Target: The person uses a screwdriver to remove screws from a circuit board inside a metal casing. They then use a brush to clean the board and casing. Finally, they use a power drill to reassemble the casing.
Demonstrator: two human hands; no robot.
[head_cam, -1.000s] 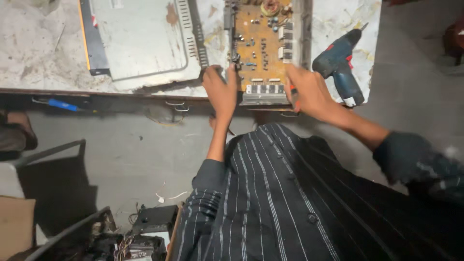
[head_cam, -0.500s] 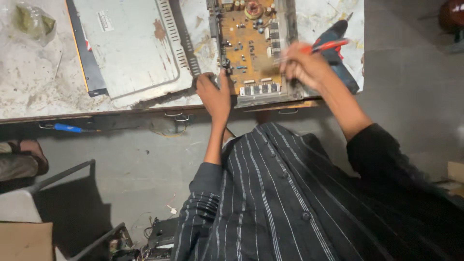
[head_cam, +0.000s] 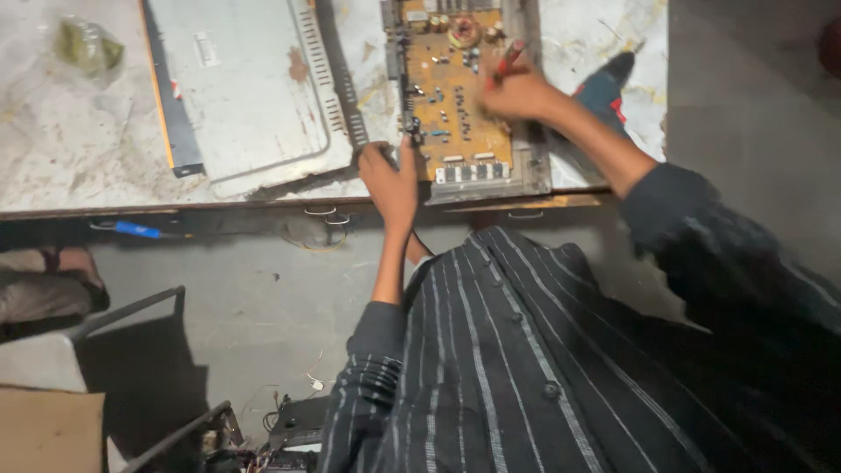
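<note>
On the bench, a crumpled clear bag with something greenish inside lies near the far left corner. The grey metal cover lying flat just to its right bears two labels: a small white rectangular label near its far left side, and a tiny red sticker on its left edge. No screens or signs show.

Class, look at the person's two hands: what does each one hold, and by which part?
Right hand grips a red-handled tool by its handle, over the circuit board. Left hand grips the chassis at its near-left edge.
</note>
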